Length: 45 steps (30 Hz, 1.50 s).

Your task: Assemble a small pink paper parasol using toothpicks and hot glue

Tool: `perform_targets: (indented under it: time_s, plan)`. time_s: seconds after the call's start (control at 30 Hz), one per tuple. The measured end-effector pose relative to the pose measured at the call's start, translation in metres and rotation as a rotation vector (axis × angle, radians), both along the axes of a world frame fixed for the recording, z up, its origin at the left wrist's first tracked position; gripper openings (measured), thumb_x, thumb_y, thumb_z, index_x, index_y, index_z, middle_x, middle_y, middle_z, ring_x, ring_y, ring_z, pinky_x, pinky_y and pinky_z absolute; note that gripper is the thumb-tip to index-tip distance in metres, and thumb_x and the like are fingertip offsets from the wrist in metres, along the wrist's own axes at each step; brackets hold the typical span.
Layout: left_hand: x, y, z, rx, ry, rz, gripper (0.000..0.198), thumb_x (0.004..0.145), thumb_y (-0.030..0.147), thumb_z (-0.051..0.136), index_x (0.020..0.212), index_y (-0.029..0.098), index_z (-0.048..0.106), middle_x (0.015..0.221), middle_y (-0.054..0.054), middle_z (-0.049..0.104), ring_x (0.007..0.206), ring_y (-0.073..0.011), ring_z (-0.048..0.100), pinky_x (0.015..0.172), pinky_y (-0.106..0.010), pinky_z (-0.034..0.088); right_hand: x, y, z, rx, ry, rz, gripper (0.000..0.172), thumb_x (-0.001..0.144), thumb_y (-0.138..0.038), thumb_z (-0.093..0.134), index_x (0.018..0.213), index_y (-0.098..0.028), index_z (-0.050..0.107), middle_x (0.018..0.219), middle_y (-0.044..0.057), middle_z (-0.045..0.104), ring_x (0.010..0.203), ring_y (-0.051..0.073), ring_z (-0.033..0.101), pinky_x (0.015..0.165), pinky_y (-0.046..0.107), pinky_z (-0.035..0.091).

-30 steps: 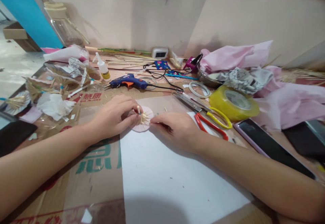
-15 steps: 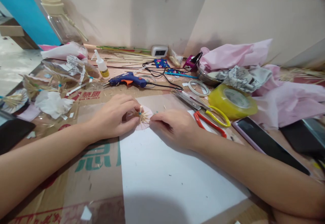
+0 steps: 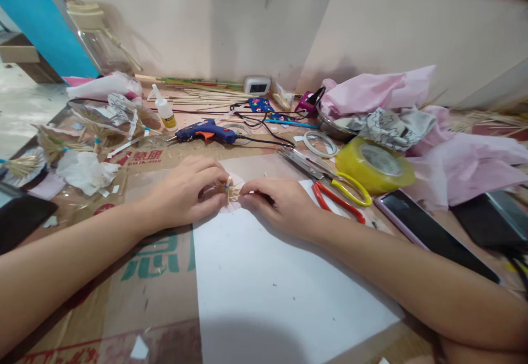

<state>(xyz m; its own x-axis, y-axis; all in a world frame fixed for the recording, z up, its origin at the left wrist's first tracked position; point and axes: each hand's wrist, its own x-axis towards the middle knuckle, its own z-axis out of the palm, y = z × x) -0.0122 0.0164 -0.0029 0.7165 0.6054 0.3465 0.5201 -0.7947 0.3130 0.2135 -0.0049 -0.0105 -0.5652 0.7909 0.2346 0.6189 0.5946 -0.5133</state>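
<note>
A small frame of thin splayed bamboo sticks (image 3: 232, 192), tied with blue at its hub, stands over a round pale pink paper disc (image 3: 234, 208). My left hand (image 3: 193, 188) curls around its left side, thumb and fingers closed on the sticks. From the right, my right hand (image 3: 278, 202) pinches at the tips of the sticks with thumb and forefinger. Part of the frame is hidden behind my left fingers. Beneath both hands lies a white sheet of paper (image 3: 264, 287) on printed cardboard (image 3: 160, 298).
Beyond my hands lie a blue glue gun (image 3: 206, 131) and a glue bottle (image 3: 165, 110). Scissors (image 3: 322, 176), a yellow tape roll (image 3: 373, 163) and a phone (image 3: 433, 232) are at right. Several stick-and-paper pieces (image 3: 86, 171) crowd the left. Pink paper (image 3: 375, 92) is heaped behind.
My right hand has shifted slightly left, closer to the stick frame, and its fingers now pinch at the stick tips. My left hand keeps its grip. The whole view has moved a little.
</note>
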Motion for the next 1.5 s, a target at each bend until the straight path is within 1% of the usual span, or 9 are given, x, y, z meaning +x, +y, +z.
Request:
perform_targets:
  time_s: [0.2,0.4,0.6,0.83,0.93,1.03,1.17,1.23,1.5]
  plan:
    - [0.001,0.0,0.002,-0.007,0.012,-0.02,0.013,0.088,0.025,0.051,0.093,0.019,0.061,0.099,-0.004,0.063,0.095,-0.0202,0.056,0.084,-0.033,0.038,0.001,-0.002,-0.001,0.045,-0.016,0.016,0.018,0.09,-0.023,0.051,0.088,-0.018,0.068,0.08,0.002,0.073,0.072,0.015,0.062,0.065,0.024,0.04]
    - [0.001,0.0,0.002,-0.018,0.022,-0.026,0.019,0.092,0.033,0.05,0.094,0.019,0.062,0.099,-0.005,0.063,0.095,-0.0213,0.056,0.084,-0.035,0.038,0.0,-0.005,-0.002,0.131,-0.015,0.052,0.02,0.092,-0.024,0.05,0.088,-0.019,0.069,0.08,0.001,0.073,0.071,0.013,0.063,0.064,0.023,0.039]
    - [0.002,0.0,0.002,-0.031,0.002,-0.007,0.019,0.091,0.029,0.048,0.093,0.018,0.063,0.099,-0.006,0.063,0.095,-0.0221,0.057,0.085,-0.036,0.039,0.0,-0.007,-0.004,0.212,-0.02,0.075,0.02,0.093,-0.024,0.05,0.091,-0.018,0.069,0.078,0.002,0.073,0.067,0.013,0.062,0.063,0.024,0.039]
    - [0.0,0.001,0.004,-0.138,-0.07,0.012,0.023,0.091,0.023,0.041,0.084,0.016,0.062,0.096,-0.007,0.065,0.093,-0.0209,0.057,0.085,-0.035,0.041,0.001,-0.007,-0.001,0.25,-0.007,0.045,0.02,0.089,-0.02,0.049,0.081,-0.016,0.068,0.066,0.003,0.068,0.059,0.013,0.055,0.059,0.025,0.035]
    - [-0.001,0.001,0.003,-0.129,-0.076,0.008,0.022,0.091,0.024,0.042,0.09,0.015,0.062,0.097,-0.008,0.065,0.093,-0.0211,0.057,0.085,-0.035,0.042,0.0,-0.008,0.0,0.246,-0.004,0.03,0.021,0.088,-0.02,0.048,0.08,-0.017,0.067,0.064,0.002,0.066,0.058,0.013,0.053,0.058,0.025,0.035]
    - [0.0,0.001,0.003,-0.121,-0.071,0.014,0.022,0.09,0.026,0.044,0.09,0.015,0.063,0.097,-0.007,0.065,0.093,-0.0214,0.057,0.085,-0.035,0.042,-0.001,-0.009,0.0,0.238,-0.008,0.02,0.021,0.089,-0.02,0.048,0.081,-0.017,0.067,0.066,0.003,0.067,0.059,0.013,0.054,0.059,0.025,0.035]
    - [0.002,0.0,0.002,-0.055,-0.042,0.051,0.022,0.088,0.035,0.053,0.093,0.016,0.063,0.094,-0.006,0.065,0.091,-0.0218,0.058,0.083,-0.035,0.041,-0.003,-0.01,-0.001,0.26,-0.018,0.039,0.021,0.092,-0.022,0.048,0.087,-0.018,0.068,0.071,0.002,0.07,0.062,0.013,0.057,0.06,0.025,0.035]
    - [0.003,-0.001,0.001,-0.027,-0.028,0.066,0.025,0.087,0.039,0.056,0.093,0.016,0.063,0.094,-0.006,0.065,0.09,-0.0218,0.058,0.082,-0.034,0.041,-0.003,-0.011,-0.002,0.281,-0.033,0.057,0.023,0.093,-0.023,0.047,0.086,-0.017,0.068,0.069,0.002,0.069,0.061,0.012,0.056,0.059,0.026,0.034]
    - [0.006,-0.002,0.003,-0.073,-0.031,0.094,0.024,0.088,0.037,0.052,0.09,0.016,0.063,0.09,-0.005,0.064,0.087,-0.0205,0.056,0.08,-0.033,0.041,-0.005,-0.011,-0.003,0.341,-0.052,0.09,0.027,0.095,-0.023,0.043,0.083,-0.015,0.067,0.068,0.003,0.068,0.06,0.013,0.055,0.058,0.026,0.033]
